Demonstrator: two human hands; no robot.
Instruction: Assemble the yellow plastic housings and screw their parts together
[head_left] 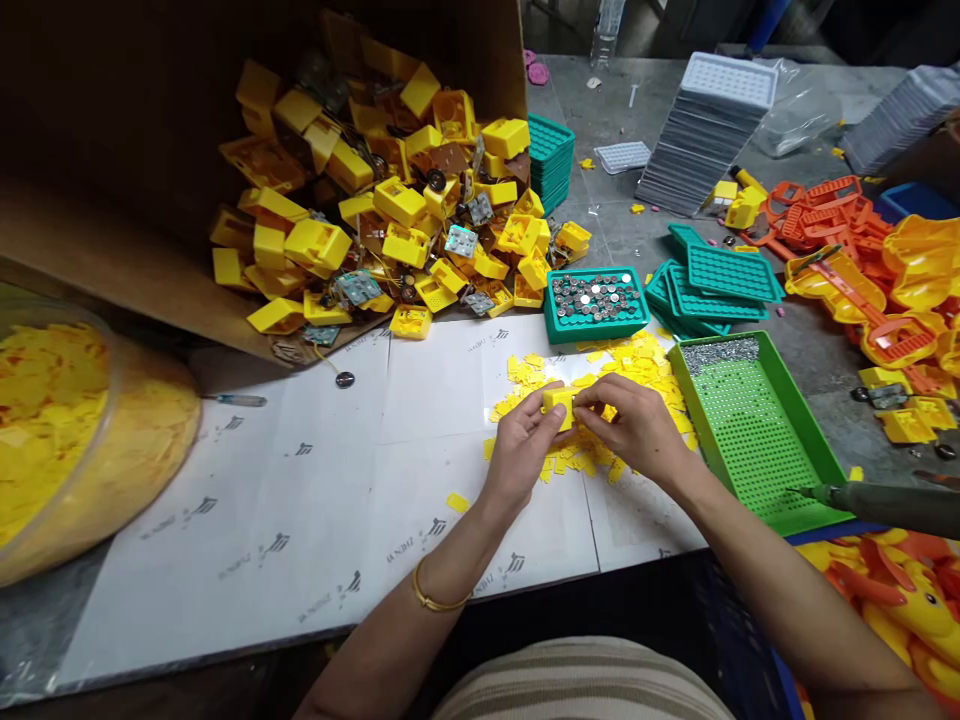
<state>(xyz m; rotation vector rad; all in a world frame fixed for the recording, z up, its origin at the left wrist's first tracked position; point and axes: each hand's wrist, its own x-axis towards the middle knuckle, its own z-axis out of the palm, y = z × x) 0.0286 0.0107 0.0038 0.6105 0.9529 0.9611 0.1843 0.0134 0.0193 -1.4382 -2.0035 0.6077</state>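
Note:
My left hand [523, 440] is closed around a small yellow plastic housing [557, 408], thumb on its near face. My right hand [628, 418] pinches at the housing's right side; whatever lies between those fingertips is too small or hidden to name. Beneath both hands spreads a heap of flat yellow plastic pieces [574, 460] on the white sheet. Just beyond the hands stands a teal tray [596, 332] filled with round silvery button cells. Right of them is a green perforated tray [772, 430], with small metal screws [720, 354] gathered at its far end.
A cardboard box [112, 230] spills yellow housings with wires and circuit boards [405, 200]. At left stands a tub [142, 440] of yellow pieces. Teal trays [731, 275], stacked white trays [705, 140] and orange parts [840, 230] lie right. A screwdriver-like tool [877, 503] overhangs the green tray.

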